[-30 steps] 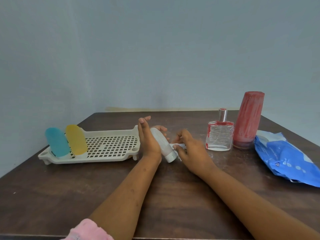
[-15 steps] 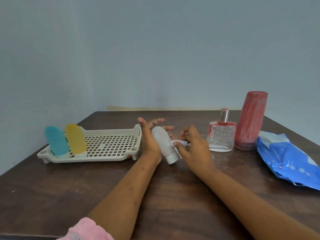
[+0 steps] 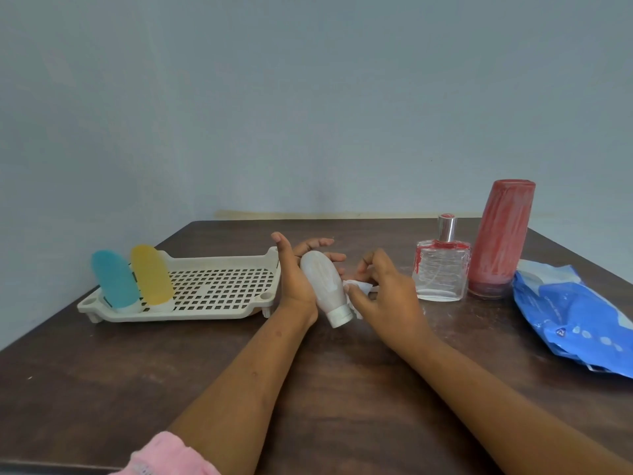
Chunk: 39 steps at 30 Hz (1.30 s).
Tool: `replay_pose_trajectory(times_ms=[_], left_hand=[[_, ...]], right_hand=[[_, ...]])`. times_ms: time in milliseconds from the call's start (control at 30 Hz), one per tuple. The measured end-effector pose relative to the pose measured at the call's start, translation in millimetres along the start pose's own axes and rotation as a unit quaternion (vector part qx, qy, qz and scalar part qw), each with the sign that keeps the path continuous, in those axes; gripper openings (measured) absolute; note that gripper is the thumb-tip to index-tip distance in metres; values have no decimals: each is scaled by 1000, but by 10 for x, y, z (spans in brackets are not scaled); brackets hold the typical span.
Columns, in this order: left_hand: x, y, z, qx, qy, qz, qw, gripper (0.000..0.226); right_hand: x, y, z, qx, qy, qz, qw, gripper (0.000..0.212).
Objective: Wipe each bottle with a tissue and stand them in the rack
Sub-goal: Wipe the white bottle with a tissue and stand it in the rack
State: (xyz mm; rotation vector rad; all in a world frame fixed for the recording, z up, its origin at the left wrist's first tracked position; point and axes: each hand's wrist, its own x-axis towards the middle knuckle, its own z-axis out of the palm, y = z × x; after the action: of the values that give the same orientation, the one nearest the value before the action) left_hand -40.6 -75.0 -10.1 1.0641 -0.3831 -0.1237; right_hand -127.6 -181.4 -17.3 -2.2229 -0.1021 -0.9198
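The left hand (image 3: 294, 279) is spread, thumb pointing up and fingers straight. The soft white plastic squeeze bottle (image 3: 323, 282) leans in its palm, white cap tilted down towards the person and clear of the table. The right hand (image 3: 387, 296) pinches a small crumpled white tissue (image 3: 359, 287) between thumb and fingertips and presses it to the bottle's lower side, just above the cap.

The only print in view is a small dark mark and pale dots on the crinkled blue plastic wipes pack (image 3: 575, 313), far to the right of the right hand. It is too small to read.

The cream perforated plastic rack (image 3: 219, 289) lies to the left of the left hand, its right end just beside that wrist. A translucent blue bottle (image 3: 114, 279) and a translucent yellow bottle (image 3: 152, 274) stand cap-down at its far left end. The grid between them and the left hand is free.

Just right of the right hand stands a square clear glass perfume bottle (image 3: 440, 269) with red smears and a silver cap. Beyond it, almost touching, stands a tall red smeared cylinder (image 3: 498, 238).

Bare dark wooden table (image 3: 308, 389) stretches from the hands to the near edge, between and outside both forearms. The table's back edge lies well beyond the fingertips.
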Motion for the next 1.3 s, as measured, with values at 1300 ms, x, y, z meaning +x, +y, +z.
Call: replay_pose_trajectory(times_ms=[1300], left_hand=[[-14,4,6,14,14,-23,1000,88]], right_hand=[[-54,-131,-17,0,-61,-82,995,21]])
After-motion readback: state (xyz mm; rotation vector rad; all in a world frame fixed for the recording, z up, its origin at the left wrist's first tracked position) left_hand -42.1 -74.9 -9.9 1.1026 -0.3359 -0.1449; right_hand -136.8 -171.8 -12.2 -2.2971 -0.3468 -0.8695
